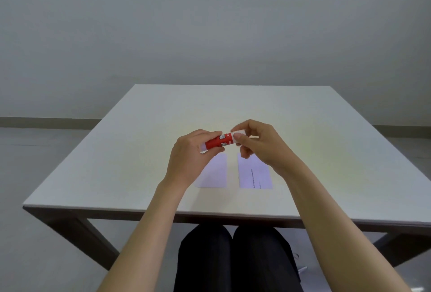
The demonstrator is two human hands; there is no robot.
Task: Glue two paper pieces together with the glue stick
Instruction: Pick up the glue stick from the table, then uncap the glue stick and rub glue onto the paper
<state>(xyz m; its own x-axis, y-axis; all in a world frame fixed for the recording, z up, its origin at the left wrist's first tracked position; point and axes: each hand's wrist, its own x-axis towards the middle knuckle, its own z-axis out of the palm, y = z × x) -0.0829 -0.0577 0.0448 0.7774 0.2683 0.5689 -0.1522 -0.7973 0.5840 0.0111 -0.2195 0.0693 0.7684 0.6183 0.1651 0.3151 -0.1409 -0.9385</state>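
Observation:
A red glue stick (218, 141) with a white cap is held level above the table, between both hands. My left hand (190, 154) grips its red body. My right hand (257, 142) pinches the white cap (240, 132) at the stick's right end. Below the hands two pale paper pieces lie side by side on the table: the left paper (213, 173), partly hidden by my left wrist, and the right paper (255, 174), which has small printed lines along it.
The white table (116, 163) has its front edge close to my lap. My dark trousers (233, 256) show under the edge. A grey wall and floor lie beyond the table.

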